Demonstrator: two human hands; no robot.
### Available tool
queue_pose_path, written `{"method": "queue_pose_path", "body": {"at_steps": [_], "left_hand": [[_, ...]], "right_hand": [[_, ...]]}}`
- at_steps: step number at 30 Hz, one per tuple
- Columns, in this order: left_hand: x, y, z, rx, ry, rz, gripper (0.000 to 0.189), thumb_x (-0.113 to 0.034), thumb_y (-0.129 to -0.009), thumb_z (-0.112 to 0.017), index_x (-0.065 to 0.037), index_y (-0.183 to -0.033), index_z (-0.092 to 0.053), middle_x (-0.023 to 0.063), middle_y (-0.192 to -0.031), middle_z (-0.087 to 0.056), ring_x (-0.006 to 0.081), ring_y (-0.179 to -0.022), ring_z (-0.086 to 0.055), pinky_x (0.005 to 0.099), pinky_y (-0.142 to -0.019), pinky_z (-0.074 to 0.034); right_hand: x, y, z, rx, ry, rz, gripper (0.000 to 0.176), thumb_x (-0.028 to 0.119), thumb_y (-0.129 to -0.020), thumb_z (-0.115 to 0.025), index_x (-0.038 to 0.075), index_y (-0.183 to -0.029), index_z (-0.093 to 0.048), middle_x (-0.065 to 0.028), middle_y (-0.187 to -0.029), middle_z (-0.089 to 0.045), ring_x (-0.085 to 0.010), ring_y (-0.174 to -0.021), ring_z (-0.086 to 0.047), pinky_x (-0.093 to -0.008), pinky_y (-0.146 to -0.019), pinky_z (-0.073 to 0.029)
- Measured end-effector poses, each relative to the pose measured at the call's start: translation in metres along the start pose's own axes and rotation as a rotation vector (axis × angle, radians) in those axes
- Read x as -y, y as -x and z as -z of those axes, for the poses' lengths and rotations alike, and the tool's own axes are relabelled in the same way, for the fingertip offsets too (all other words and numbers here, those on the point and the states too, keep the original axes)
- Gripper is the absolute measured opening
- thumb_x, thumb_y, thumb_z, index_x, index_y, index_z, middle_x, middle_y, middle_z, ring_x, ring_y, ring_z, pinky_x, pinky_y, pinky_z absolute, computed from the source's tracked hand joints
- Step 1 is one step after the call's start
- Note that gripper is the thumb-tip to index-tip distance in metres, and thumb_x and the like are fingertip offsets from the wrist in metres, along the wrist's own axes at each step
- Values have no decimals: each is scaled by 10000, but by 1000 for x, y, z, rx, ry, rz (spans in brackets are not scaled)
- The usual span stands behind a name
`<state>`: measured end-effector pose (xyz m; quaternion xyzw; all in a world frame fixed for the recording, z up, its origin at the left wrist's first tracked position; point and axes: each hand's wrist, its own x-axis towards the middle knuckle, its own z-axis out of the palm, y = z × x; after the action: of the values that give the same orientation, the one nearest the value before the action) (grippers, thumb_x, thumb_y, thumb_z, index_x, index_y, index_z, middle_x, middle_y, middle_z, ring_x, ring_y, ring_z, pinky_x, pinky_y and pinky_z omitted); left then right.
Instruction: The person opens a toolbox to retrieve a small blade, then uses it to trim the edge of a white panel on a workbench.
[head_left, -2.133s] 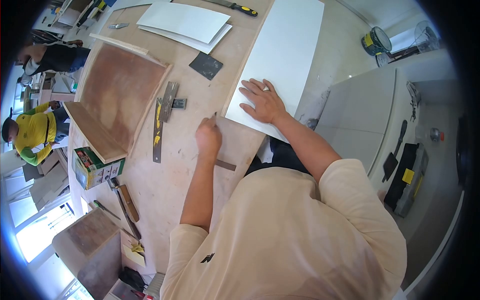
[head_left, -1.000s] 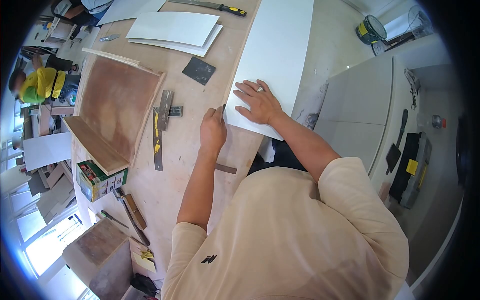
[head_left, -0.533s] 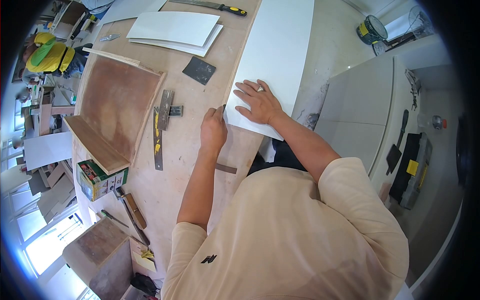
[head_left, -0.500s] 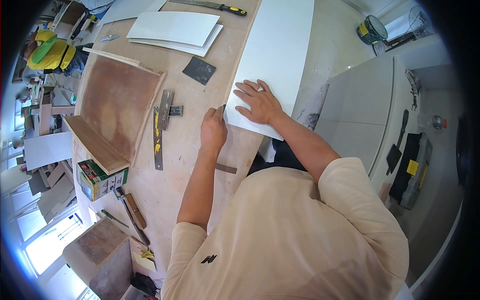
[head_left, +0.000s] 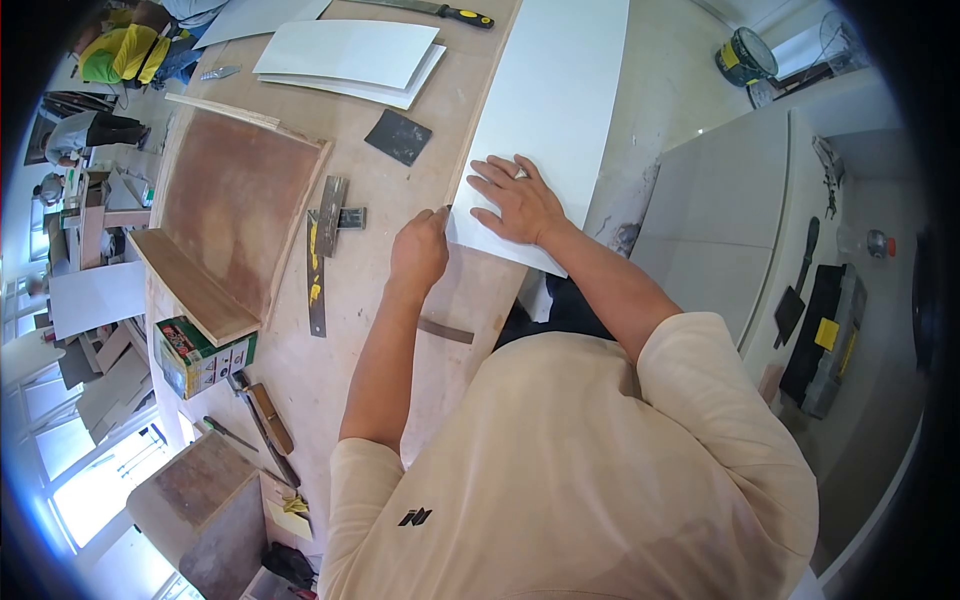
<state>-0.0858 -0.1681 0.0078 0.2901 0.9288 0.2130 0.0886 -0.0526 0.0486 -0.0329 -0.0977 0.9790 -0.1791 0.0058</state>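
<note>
A long white board (head_left: 550,110) lies along the right side of the worktable, its near end close to my body. Flat on that end, fingers spread, my right hand (head_left: 517,203) rests with a ring on one finger. My left hand (head_left: 420,248) is closed at the board's left edge, near its corner. A small dark tip shows at its fingertips, but the hand hides the rest of what it grips. Below it, a thin curved dark strip (head_left: 446,331) lies on the tabletop.
Left of my hands are a dark square sheet (head_left: 398,137), metal scrapers (head_left: 322,240), a wooden frame (head_left: 235,195) and a box (head_left: 200,358). Stacked white panels (head_left: 345,55) and a saw (head_left: 440,11) lie at the far end. Other people (head_left: 130,50) are in the background.
My left hand has shifted slightly left, its wrist turned outward, still at the board's edge. My right hand stays in place. A background person in yellow has moved, and another now shows.
</note>
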Motion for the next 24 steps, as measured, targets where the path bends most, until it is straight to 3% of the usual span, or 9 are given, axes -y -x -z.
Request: {"method": "queue_pose_path", "body": {"at_steps": [24], "left_hand": [[2,4,6,72,26,-13,259,32,-889,-547,18,-1101,-694,196,-904,-657,391,-836,-664,460,-752,-546]], "right_hand": [[-1,0,0,3,-5,-1,550,486,-988,-499,181,-1444,-537,-4,-1577,-405,-178,-1473,-312,-442,-1243,-169]]}}
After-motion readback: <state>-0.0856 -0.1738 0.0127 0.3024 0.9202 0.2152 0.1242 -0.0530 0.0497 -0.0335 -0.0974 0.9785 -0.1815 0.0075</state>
